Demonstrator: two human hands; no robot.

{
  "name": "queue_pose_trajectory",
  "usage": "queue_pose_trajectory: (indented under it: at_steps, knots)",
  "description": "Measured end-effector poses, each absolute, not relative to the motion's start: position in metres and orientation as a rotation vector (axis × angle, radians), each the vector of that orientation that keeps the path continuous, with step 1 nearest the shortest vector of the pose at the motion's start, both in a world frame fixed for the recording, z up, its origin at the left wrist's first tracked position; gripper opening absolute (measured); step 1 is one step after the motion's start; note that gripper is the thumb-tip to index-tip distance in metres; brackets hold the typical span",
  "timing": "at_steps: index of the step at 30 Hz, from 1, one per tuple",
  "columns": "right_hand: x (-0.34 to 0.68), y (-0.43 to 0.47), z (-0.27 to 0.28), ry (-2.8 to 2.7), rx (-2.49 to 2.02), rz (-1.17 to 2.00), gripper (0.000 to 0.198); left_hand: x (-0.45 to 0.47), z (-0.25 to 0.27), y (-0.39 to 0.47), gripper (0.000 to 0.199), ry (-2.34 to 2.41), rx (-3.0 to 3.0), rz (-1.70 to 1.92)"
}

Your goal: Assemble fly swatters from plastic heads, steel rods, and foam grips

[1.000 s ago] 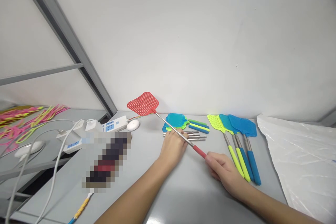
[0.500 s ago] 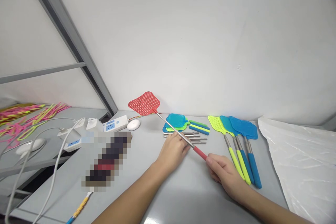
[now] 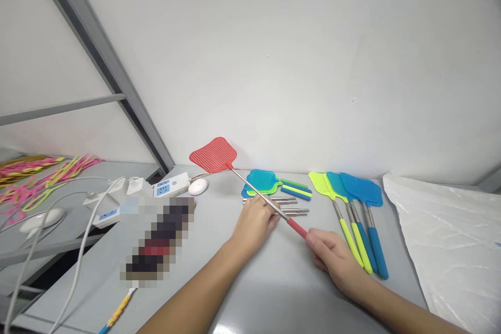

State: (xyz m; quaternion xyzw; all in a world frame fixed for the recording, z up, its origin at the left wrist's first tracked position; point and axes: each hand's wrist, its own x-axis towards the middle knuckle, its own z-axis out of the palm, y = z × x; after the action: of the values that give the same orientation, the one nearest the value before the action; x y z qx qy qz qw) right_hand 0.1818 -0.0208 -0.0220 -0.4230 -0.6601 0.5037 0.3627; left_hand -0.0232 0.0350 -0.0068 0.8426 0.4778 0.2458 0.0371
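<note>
A red fly swatter [image 3: 213, 154] with a metal telescopic rod and red grip is held above the grey table [image 3: 274, 287]. My right hand [image 3: 332, 258] is closed around the red grip. My left hand [image 3: 256, 222] pinches the metal rod about midway. Behind my left hand lie several loose swatter heads [image 3: 263, 181], loose coloured grips [image 3: 296, 188] and bare metal rods [image 3: 293, 207]. Three finished swatters [image 3: 354, 206], yellow-green and blue, lie side by side to the right of my right hand.
A clear plastic bag [image 3: 450, 240] covers the table's right side. Power strips [image 3: 170, 186], white cables [image 3: 84, 229] and a white puck [image 3: 198, 186] sit at the left. Pink and yellow strips [image 3: 43, 177] are piled at far left. A blurred dark object [image 3: 158, 240] lies left of my arm.
Almost nothing differs; both hands keep their hold on the red swatter, and the view shifts only slightly.
</note>
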Motion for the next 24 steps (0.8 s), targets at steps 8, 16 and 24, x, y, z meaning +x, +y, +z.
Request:
queue_pose_trajectory:
  at_steps: [8,16,24]
  knots:
    - [0.1834,-0.0221,-0.0203,-1.707,-1.102,1.29,0.049,-0.0238,-0.0074,0.0345,0.011,1.474,2.569,0.76]
    - [0.1821,-0.0212,-0.0182,-1.712,-1.11,1.288,0.049,-0.0231,-0.0057,0.0334,0.01,1.459,2.565,0.761]
    - [0.1824,-0.0219,-0.0171,-1.728,-1.107,1.276,0.05,-0.0283,-0.0111,0.0425,0.016,1.621,2.564,0.773]
